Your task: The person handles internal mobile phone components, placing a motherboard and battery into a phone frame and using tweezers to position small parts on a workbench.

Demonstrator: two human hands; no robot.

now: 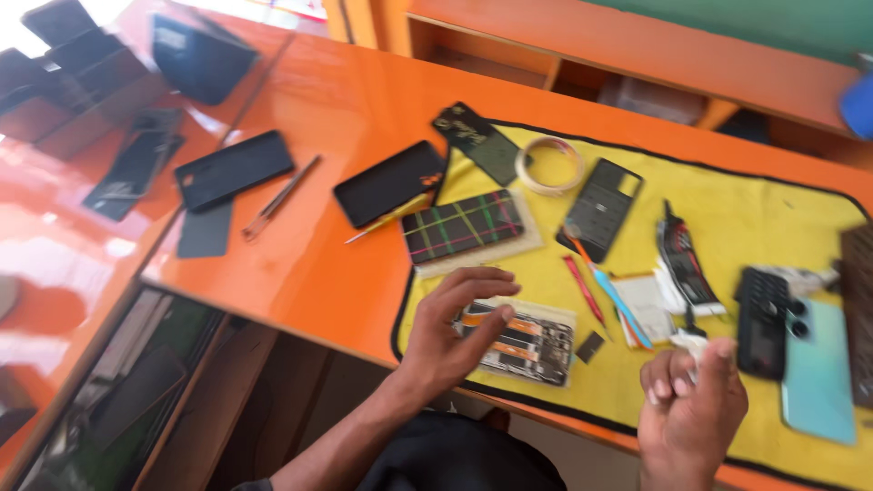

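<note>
My left hand (452,327) rests with spread fingers on the left end of an opened phone (526,341), whose circuit boards show, lying on the yellow mat (755,218). Raised near the mat's front edge, my right hand (689,405) is closed around a small white wad (693,344) that pokes out above the fingers. A phone with a screen of green and red lines (462,226) lies just beyond my left hand. Red and blue prying tools (600,291) lie between my two hands.
On the mat lie a roll of tape (549,165), a black phone back (600,207), a glue tube (684,264), a dark keypad phone (762,320) and a light-blue phone (818,373). Dark phones (235,169) and tweezers (280,196) lie on the orange table (309,264). Shelves sit behind.
</note>
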